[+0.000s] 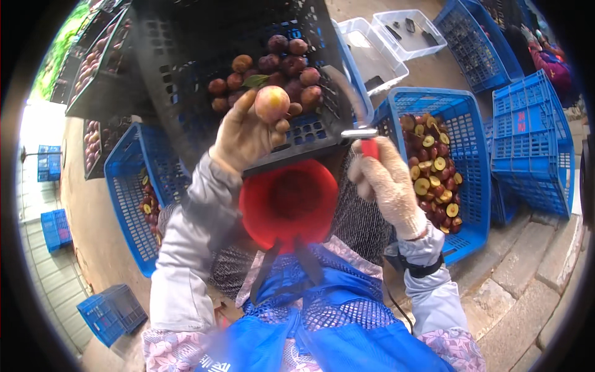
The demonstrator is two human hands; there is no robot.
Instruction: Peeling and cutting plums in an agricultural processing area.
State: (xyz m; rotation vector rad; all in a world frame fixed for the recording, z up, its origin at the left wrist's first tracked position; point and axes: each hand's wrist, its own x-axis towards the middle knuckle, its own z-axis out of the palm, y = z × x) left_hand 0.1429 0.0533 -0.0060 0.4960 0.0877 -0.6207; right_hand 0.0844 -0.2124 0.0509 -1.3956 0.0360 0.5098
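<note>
My left hand (pixel 243 133) is closed around a pale pink-and-yellow plum (pixel 272 104), lifted above the near edge of a black crate (pixel 266 162). Dark red plums (pixel 294 65) and a green leaf lie in that crate, behind the held fruit. In a white knitted glove, my right hand (pixel 389 180) grips a peeler (pixel 367 140) with a red handle and a metal head across its top. The peeler is apart from the plum, off to its right. Below both hands, a red bucket (pixel 253 211) stands between my legs; its inside is dark.
At my right, a blue crate (pixel 474 186) holds halved plums with yellow flesh. Another blue crate (pixel 127 204) with cut plums stands at my left. Clear plastic bins (pixel 409 59) and stacked blue crates (pixel 533 142) are farther right. A person in bright clothing (pixel 551 65) is at the far right.
</note>
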